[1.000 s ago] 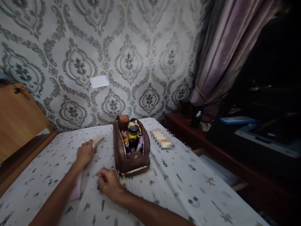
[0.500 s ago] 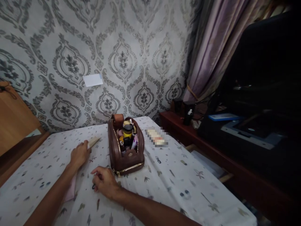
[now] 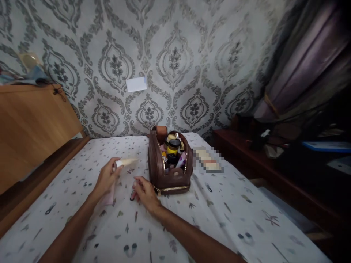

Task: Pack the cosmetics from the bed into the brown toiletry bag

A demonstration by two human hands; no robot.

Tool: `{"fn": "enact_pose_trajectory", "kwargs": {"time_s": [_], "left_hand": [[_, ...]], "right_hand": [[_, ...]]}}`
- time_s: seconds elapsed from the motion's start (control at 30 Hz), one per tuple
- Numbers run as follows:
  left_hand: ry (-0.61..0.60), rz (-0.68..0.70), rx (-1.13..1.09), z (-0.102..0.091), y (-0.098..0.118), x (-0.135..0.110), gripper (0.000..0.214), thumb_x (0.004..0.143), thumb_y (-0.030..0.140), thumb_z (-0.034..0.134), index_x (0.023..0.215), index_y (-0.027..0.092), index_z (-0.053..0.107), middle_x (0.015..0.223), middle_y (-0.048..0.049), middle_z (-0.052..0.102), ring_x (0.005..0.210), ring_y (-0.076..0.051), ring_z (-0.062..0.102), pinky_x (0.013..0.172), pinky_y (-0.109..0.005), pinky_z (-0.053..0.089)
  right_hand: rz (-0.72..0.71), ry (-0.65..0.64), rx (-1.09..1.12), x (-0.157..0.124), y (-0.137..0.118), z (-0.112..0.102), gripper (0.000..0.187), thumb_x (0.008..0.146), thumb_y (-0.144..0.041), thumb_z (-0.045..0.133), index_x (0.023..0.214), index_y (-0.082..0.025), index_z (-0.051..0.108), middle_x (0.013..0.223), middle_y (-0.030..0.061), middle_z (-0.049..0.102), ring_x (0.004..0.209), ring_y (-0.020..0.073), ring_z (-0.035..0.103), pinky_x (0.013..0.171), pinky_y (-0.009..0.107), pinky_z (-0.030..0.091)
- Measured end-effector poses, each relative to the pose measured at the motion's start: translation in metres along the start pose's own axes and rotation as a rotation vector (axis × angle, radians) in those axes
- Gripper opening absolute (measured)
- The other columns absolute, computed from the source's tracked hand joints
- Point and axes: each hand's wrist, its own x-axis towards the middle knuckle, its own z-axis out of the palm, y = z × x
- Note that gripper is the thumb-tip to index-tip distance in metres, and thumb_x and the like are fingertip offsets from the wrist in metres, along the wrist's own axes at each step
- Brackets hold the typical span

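My left hand (image 3: 108, 177) is closed round the capped end of a cream-coloured squeeze tube (image 3: 128, 162), whose tapered end points right towards the bag. Just below that hand lies a flat pink item (image 3: 109, 197), partly covered by my wrist; its kind is unclear. My right hand (image 3: 145, 193) hovers low over the cloth, fingers loosely bent and apart, with nothing visible in them. Right beside it, a brown toiletry bag (image 3: 156, 175) stands unzipped. Inside are a yellow jar with a black lid (image 3: 173, 147), a white-and-purple tube (image 3: 181, 160) and several other small items.
A patterned white cloth (image 3: 175, 226) covers the surface. A blurred-out, pale item (image 3: 208, 160) lies right of the bag. Wooden furniture (image 3: 38, 124) stands at left, the papered wall (image 3: 175, 91) behind. Dark red furniture (image 3: 236, 153) and a curtain (image 3: 298, 69) are at right.
The view has swung left, so everything sits further right. My left hand has turned the tube, showing its white cap end. The right hand's fingers have loosened slightly.
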Motion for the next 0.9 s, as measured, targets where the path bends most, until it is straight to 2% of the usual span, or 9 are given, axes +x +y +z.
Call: {"fn": "enact_pose_trajectory", "kwargs": {"time_s": [0.13,0.27,0.43,0.7,0.9], "left_hand": [[-0.114,-0.079,-0.501,-0.015,-0.008,-0.007,0.043,0.08,0.048,0.066,0.112,0.021,0.058,0.095,-0.0019,0.062,0.078,-0.017,0.061,0.064,-0.025,0.046],[-0.15,-0.165,-0.73,-0.023,-0.012,-0.015,0.046,0.075,0.046,0.075,0.11,0.02,0.061,0.104,-0.0042,0.063,0.075,-0.015,0.061,0.058,-0.022,0.044],[-0.199,-0.144,-0.851,-0.028,-0.013,-0.02,0.047,0.071,0.041,0.08,0.111,0.02,0.066,0.097,-0.0034,0.062,0.077,-0.014,0.057,0.061,-0.022,0.046],[-0.248,-0.149,-0.914,-0.022,-0.02,-0.023,0.043,0.079,0.042,0.074,0.116,0.021,0.066,0.093,-0.0024,0.059,0.076,-0.013,0.054,0.065,-0.022,0.046],[-0.204,-0.182,-0.917,-0.018,-0.02,-0.022,0.043,0.077,0.042,0.075,0.113,0.021,0.066,0.096,-0.0023,0.061,0.078,-0.014,0.055,0.064,-0.022,0.048]], "right_hand": [[0.026,0.027,0.037,0.0,-0.003,0.001,0.054,0.086,-0.064,0.049,0.113,-0.017,0.056,0.085,0.0016,0.06,0.052,0.0121,0.065,0.039,0.02,0.04],[0.05,0.031,0.079,0.0,-0.01,0.002,0.059,0.085,-0.069,0.049,0.112,-0.016,0.056,0.085,0.0027,0.06,0.054,0.0143,0.066,0.039,0.021,0.041],[0.074,0.002,0.124,-0.001,-0.015,0.003,0.057,0.082,-0.07,0.053,0.1,-0.016,0.057,0.083,0.0027,0.063,0.052,0.0142,0.065,0.04,0.021,0.038],[0.031,-0.011,0.141,-0.002,-0.016,0.003,0.055,0.079,-0.064,0.064,0.108,-0.018,0.05,0.085,0.0019,0.066,0.051,0.0127,0.064,0.04,0.019,0.034],[0.041,-0.049,0.14,-0.003,-0.017,0.002,0.051,0.08,-0.058,0.066,0.11,-0.022,0.048,0.079,0.0002,0.067,0.05,0.0133,0.064,0.041,0.02,0.033]]}}
